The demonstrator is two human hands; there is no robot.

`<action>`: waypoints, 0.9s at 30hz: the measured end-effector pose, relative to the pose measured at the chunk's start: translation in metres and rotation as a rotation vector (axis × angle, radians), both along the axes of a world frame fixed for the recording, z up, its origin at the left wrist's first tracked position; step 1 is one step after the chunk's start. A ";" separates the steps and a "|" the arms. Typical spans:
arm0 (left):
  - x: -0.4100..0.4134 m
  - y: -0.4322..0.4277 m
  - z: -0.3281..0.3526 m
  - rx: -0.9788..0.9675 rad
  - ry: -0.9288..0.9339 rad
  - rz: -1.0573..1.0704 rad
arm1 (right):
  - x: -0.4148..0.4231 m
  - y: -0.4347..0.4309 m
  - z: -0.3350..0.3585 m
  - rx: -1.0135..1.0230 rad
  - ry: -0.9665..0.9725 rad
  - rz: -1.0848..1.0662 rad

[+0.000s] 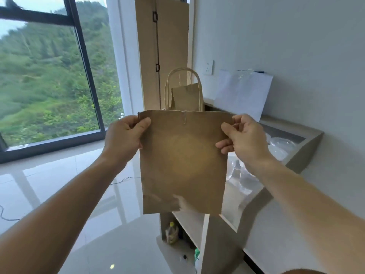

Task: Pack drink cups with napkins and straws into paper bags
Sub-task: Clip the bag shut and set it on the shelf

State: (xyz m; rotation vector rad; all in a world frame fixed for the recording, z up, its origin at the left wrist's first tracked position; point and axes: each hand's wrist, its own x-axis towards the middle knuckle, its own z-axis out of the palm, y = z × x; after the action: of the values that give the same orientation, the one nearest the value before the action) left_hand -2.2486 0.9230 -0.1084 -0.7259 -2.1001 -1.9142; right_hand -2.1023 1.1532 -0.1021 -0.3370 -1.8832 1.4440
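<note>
A flat brown paper bag [183,165] hangs in mid-air before the grey desk [296,128], the grip of the left hand [124,139] clamped on its top left corner and that of the right hand [245,137] on its top right corner, with glossy white floor tiles [69,175] open below and 1 handled brown paper bag [186,96] upright behind.

No legible text, label or number, even on the paper bag [183,165].
</note>
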 end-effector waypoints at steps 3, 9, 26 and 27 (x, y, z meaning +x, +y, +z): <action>-0.036 0.018 0.022 -0.006 0.048 0.061 | -0.044 0.022 0.029 0.041 -0.022 0.023; -0.106 0.047 0.045 -0.007 0.079 0.152 | -0.142 0.061 0.059 0.055 -0.067 0.070; -0.365 0.062 0.007 -0.130 -0.022 0.123 | -0.450 0.098 0.023 0.128 -0.274 0.030; -0.375 0.063 0.005 -0.138 -0.023 0.124 | -0.462 0.097 0.021 0.126 -0.275 0.017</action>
State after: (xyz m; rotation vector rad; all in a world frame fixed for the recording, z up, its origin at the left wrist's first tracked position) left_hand -2.6238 0.9860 -0.1033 -0.5875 -2.2525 -1.7357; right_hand -2.5643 1.2499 -0.0811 -0.4793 -2.1899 1.3362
